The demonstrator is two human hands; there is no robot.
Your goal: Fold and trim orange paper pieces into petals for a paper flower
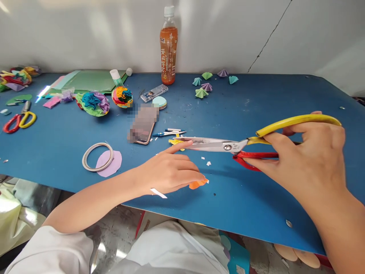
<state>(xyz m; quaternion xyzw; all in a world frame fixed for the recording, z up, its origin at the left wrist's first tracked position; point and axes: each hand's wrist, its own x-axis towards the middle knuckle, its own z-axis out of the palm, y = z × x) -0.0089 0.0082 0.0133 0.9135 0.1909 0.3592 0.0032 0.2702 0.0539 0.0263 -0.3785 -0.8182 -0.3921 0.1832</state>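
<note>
My right hand [310, 156] is closed round the yellow and red handles of a pair of scissors [228, 146]. Their blades point left over the table and look nearly closed. My left hand [173, 169] is under the blades, with its index fingertip against them. Its thumb and other fingers pinch a small orange paper piece [197, 185], partly hidden. A thin white strip [159, 193] shows at the lower edge of this hand. Beyond the blade tips lie a yellow scrap [176, 142] and a blue and white compass-like tool [165, 133].
A phone [144, 123], a tape roll [84, 158] on a purple paper circle [116, 161] and ruffled paper balls [92, 103] are to the left. Farther left lie other scissors [20, 118]. A drink bottle [168, 53] and small folded papers [202, 93] stand at the back.
</note>
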